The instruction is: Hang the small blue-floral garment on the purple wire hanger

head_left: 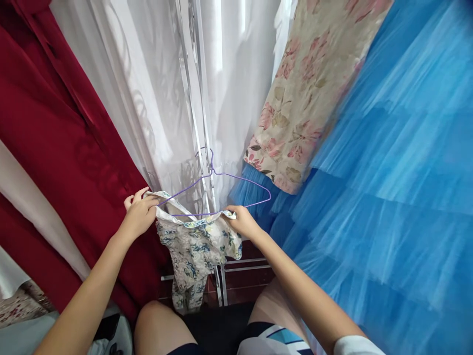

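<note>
A white garment with a blue and yellow floral print (195,251) hangs between my two hands. My left hand (140,214) is closed on the left side of its neckline, at the left end of a purple wire hanger (242,176). My right hand (242,220) pinches the neckline's right side. The hanger's left end reaches into the neck opening, while its right end sticks out beyond the cloth, above my right hand. The hanger's hook stands upright in front of a metal rack. My left fingertips are partly hidden by the fabric.
Dark red fabric (74,133) hangs on the left, white curtains (236,88) behind. A beige floral cloth (295,113) and a tiered blue tulle dress (388,187) fill the right. The metal rack (202,98) stands ahead. A grey container (123,335) sits lower left, beside my knees.
</note>
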`<act>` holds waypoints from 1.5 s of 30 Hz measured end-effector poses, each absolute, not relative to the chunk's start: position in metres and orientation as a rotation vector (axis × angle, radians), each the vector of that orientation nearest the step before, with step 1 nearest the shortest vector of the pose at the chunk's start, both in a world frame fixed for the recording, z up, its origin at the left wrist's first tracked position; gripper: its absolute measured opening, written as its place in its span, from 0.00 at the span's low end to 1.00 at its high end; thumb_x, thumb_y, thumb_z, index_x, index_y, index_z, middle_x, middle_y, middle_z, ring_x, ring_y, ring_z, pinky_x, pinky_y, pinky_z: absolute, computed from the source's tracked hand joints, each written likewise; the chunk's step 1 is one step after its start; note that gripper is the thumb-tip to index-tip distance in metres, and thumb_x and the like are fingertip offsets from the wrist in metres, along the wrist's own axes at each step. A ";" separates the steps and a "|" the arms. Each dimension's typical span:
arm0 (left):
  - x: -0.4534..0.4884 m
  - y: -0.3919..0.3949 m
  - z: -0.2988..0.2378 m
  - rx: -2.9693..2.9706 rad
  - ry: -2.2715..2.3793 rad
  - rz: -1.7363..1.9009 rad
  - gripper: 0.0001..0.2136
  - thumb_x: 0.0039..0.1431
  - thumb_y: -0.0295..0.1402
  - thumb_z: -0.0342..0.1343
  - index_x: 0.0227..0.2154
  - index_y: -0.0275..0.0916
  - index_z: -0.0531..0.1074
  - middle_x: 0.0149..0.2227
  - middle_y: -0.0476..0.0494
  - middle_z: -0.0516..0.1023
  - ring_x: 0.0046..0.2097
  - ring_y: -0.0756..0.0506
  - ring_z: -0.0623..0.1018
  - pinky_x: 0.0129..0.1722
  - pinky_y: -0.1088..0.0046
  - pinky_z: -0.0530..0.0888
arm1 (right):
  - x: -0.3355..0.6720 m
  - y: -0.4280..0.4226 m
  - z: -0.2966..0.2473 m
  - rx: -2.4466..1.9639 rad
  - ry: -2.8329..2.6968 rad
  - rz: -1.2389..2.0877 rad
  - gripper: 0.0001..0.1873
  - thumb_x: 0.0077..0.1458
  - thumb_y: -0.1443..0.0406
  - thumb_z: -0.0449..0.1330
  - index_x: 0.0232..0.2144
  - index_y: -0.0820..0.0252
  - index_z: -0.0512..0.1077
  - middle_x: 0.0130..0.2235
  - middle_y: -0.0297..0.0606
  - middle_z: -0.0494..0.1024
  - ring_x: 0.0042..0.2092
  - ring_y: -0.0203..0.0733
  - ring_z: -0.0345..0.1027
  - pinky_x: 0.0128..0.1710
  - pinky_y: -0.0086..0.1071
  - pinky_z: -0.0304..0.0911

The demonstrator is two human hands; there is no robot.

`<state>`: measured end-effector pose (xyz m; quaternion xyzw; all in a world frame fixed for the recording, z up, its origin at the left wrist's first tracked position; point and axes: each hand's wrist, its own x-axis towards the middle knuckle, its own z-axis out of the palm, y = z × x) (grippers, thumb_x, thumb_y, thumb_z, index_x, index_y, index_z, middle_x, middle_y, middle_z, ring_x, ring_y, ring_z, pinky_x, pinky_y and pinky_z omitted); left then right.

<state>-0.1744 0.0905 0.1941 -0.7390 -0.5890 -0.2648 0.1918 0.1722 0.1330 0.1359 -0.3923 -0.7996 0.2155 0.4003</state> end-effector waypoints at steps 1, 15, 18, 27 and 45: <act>-0.178 0.088 0.195 -2.113 -1.657 -0.720 0.16 0.58 0.27 0.43 0.29 0.43 0.77 0.50 0.45 0.79 0.62 0.33 0.62 0.56 0.48 0.57 | 0.171 0.133 0.136 -1.000 -2.018 0.539 0.10 0.55 0.65 0.58 0.24 0.62 0.75 0.26 0.38 0.79 0.29 0.42 0.71 0.28 0.28 0.56; -0.117 0.051 0.222 -2.287 -1.501 -1.101 0.09 0.57 0.27 0.44 0.27 0.40 0.69 0.44 0.42 0.77 0.53 0.40 0.73 0.52 0.65 0.68 | 0.154 0.119 0.129 -1.018 -1.995 0.571 0.11 0.54 0.66 0.56 0.23 0.62 0.75 0.23 0.36 0.76 0.27 0.41 0.68 0.25 0.29 0.54; -0.103 0.074 0.213 -2.245 -1.546 -1.175 0.13 0.54 0.25 0.46 0.41 0.41 0.70 0.44 0.43 0.77 0.49 0.40 0.75 0.48 0.66 0.69 | 0.163 0.109 0.131 -0.965 -1.971 0.582 0.12 0.52 0.68 0.56 0.36 0.60 0.79 0.31 0.39 0.80 0.33 0.46 0.72 0.32 0.32 0.61; -0.111 0.097 0.201 -2.199 -1.494 -1.307 0.14 0.52 0.24 0.47 0.40 0.41 0.72 0.34 0.48 0.75 0.37 0.46 0.77 0.39 0.74 0.69 | 0.242 0.118 0.161 -1.191 -1.572 0.286 0.50 0.49 0.61 0.63 0.69 0.63 0.44 0.34 0.40 0.79 0.32 0.46 0.70 0.38 0.38 0.66; -0.121 0.094 0.195 -1.954 -1.489 -1.529 0.14 0.55 0.29 0.55 0.46 0.41 0.69 0.45 0.43 0.72 0.42 0.45 0.75 0.47 0.69 0.70 | 0.268 0.183 0.180 -1.271 -1.989 0.489 0.19 0.45 0.54 0.65 0.32 0.67 0.79 0.27 0.36 0.78 0.31 0.45 0.70 0.30 0.31 0.62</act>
